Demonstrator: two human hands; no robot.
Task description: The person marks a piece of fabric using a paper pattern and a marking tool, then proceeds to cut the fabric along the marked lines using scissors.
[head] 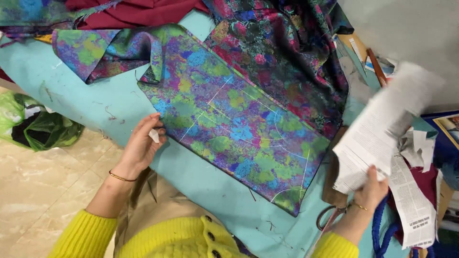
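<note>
Left hand [142,143] pinches chalk [154,135]; right hand [370,187] lifts newspaper [382,124]

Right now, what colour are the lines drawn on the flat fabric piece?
White, chalk-like lines across the multicoloured blotchy fabric piece; clearest in the head view.

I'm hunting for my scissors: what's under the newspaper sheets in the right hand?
Under the newspaper sheets held by the right hand, dark scissor handles poke out on the turquoise table. Their blades are covered, so not visible.
</note>
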